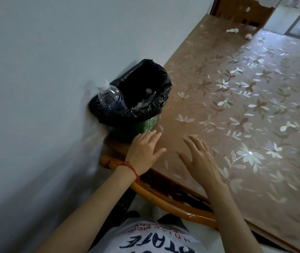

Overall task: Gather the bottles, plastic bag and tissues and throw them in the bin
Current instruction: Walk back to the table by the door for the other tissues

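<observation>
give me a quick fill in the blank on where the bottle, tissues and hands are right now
1. The clear plastic bottle with a white cap stands in the green bin lined with a ____ bag.
2. Two crumpled white tissues lie at the ____ end of the floral-covered table.
3. The left hand and right hand both hold ____.

Missing words: black; far; nothing

The bin (150, 123) is green, lined with a glossy black bag (109, 114). In the bin stands a clear bottle (109, 97) with a white cap (103, 85). Beside the bin, the table (237, 110) wears a tan cover patterned with pale white flowers and brown leafy vines. Far across the table from the bin lie white tissues (232, 30). Behind the bin the wall (45, 70) is pale grey-blue.
</observation>
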### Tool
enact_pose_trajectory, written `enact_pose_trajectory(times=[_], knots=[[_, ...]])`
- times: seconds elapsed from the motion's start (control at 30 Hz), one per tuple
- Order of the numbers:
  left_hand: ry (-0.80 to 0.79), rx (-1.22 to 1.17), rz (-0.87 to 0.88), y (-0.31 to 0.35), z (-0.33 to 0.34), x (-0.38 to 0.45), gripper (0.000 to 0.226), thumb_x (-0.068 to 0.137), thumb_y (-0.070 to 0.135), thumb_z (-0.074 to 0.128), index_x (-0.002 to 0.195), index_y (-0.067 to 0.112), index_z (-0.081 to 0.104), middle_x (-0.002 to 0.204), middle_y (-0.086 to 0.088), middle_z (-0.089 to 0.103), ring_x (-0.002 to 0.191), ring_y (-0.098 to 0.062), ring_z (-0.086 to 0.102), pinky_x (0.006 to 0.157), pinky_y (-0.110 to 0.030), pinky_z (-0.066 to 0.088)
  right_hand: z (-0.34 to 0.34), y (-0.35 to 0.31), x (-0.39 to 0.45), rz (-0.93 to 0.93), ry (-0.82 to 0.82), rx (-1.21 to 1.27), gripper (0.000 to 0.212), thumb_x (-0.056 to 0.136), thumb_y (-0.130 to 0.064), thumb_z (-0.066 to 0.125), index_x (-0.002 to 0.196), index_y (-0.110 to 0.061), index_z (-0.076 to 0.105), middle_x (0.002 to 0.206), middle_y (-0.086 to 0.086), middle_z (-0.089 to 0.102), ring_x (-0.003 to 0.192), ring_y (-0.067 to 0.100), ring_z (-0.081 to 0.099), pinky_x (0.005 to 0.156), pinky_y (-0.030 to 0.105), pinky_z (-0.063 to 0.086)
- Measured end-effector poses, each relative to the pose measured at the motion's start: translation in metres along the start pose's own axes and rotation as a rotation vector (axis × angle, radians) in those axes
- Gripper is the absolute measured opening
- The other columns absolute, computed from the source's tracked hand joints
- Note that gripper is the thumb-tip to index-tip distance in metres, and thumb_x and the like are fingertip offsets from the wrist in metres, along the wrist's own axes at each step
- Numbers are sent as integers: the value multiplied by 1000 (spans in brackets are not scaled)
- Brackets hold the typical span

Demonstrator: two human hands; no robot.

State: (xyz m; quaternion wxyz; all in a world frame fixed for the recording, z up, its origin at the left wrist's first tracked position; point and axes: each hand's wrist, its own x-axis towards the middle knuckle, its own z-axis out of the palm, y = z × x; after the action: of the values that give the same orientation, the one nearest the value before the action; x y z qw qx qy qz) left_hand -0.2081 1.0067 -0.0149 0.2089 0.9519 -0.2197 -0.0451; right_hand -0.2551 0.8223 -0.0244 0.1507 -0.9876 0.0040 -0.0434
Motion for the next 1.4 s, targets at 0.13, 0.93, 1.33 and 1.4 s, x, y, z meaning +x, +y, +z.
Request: enact_pose_trajectory(times=[0.13, 0.93, 1.33, 1.4], knots=[[-108, 130, 12, 7, 13, 9, 62, 93, 50, 30, 145, 18, 18, 155, -4, 17, 143, -19, 10, 116, -37, 7, -2, 16, -16, 92, -15, -19, 56, 90, -52, 40, 130, -14, 49, 138, 10, 48, 128, 27, 43, 101, 44, 38], [-302, 323, 632, 79, 61, 46, 64, 86, 52, 27, 124, 8, 54, 127, -16, 58, 118, -33, 54, 95, -48, 42, -11, 55, -154, 818, 185, -96, 63, 87, -51, 31, 123, -5, 55, 125, 17, 58, 115, 32, 55, 92, 45, 47], [-409, 287, 1106, 166, 92, 1, 63, 92, 51, 28, 144, 16, 21, 153, -8, 21, 142, -23, 14, 115, -39, 10, -10, 7, -273, 1292, 394, -113, 59, 85, -48, 36, 118, -3, 58, 119, 19, 60, 110, 34, 57, 89, 46, 47], [-431, 284, 1152, 187, 100, -8, 61, 93, 48, 34, 143, 15, 25, 152, -10, 26, 141, -25, 18, 115, -41, 13, -10, 6, -297, 1364, 412, -123, 59, 85, -48, 36, 118, -3, 58, 119, 19, 60, 110, 34, 57, 89, 46, 47]])
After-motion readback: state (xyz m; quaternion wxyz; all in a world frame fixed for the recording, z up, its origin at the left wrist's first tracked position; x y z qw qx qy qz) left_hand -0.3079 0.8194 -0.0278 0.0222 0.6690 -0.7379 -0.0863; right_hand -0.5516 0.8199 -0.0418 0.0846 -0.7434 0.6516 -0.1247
